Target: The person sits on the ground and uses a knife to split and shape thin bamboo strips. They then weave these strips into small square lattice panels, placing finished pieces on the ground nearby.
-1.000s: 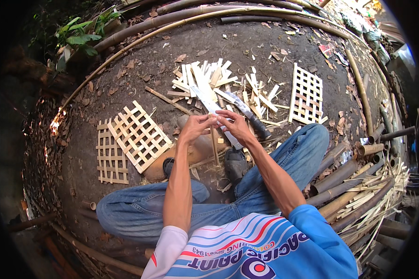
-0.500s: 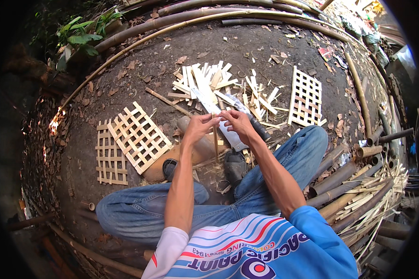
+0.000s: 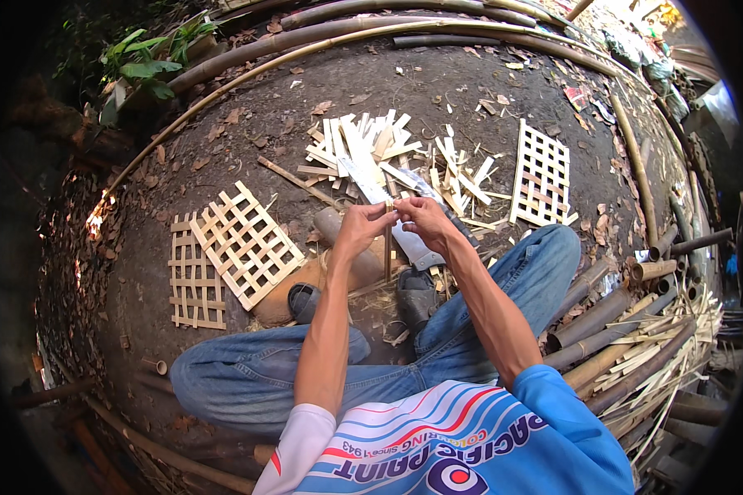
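My left hand (image 3: pixel 366 228) and my right hand (image 3: pixel 427 221) meet in front of me, fingertips pinched together around the top of a narrow bamboo strip (image 3: pixel 388 257). The strip hangs down between my shins, its lower part brownish. Exactly how the fingers grip its upper end is too small to make out. Just beyond and below the right hand lies a broad pale metal blade (image 3: pixel 414 247). A dark tool handle (image 3: pixel 464 232) is partly covered by the right hand and wrist. Behind the left hand a thick bamboo piece (image 3: pixel 328 221) rests on the ground.
Cut bamboo slats (image 3: pixel 351 136) lie heaped ahead, with more loose pieces (image 3: pixel 468 177) beside them. Woven bamboo lattices (image 3: pixel 250 245) overlap at left; another lattice (image 3: pixel 542 175) lies at right. Bamboo poles (image 3: pixel 603 318) and thin strips (image 3: pixel 648 355) are stacked by my right knee.
Both hands and the bamboo strip have shifted slightly to the right. The fingers stay pinched together on the strip's top, and the surrounding things stay in place.
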The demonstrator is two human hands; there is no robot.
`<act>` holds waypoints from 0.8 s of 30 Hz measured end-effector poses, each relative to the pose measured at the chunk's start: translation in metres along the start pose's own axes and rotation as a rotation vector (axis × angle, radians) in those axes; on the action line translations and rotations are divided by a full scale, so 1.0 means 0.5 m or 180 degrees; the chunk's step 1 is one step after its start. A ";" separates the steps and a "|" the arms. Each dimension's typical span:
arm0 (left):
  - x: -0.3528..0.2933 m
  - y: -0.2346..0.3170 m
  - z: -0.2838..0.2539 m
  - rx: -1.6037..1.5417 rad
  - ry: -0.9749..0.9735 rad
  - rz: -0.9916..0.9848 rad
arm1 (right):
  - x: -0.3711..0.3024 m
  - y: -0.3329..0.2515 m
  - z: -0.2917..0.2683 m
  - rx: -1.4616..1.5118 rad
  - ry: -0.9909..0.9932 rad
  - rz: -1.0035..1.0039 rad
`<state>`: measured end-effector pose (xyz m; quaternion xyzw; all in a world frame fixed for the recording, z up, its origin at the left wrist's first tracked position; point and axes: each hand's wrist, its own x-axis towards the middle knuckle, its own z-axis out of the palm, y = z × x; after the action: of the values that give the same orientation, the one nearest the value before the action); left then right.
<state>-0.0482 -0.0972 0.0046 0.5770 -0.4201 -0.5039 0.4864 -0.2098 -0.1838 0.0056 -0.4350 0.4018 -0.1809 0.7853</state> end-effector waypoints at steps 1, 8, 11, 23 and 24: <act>0.001 -0.006 -0.002 0.0005 -0.0038 -0.0001 | 0.002 0.002 -0.001 -0.0005 -0.0009 0.0055; 0.011 0.029 -0.002 -0.0834 0.0367 -0.0167 | 0.006 0.077 -0.053 -0.1668 0.0823 0.0210; 0.014 0.039 -0.028 -0.0953 0.0940 -0.0356 | -0.027 0.097 -0.037 -0.1836 0.0947 -0.0443; -0.007 -0.061 -0.074 -0.1358 0.2521 -0.1697 | -0.060 0.176 0.040 -0.2329 0.0142 -0.0846; -0.005 -0.062 -0.077 -0.1285 0.2552 -0.1829 | -0.058 0.176 0.034 -0.2159 0.0012 -0.0724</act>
<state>-0.0104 -0.0838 -0.0246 0.7111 0.0790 -0.4276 0.5525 -0.2198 -0.1074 -0.0486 -0.7125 0.3894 -0.1243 0.5704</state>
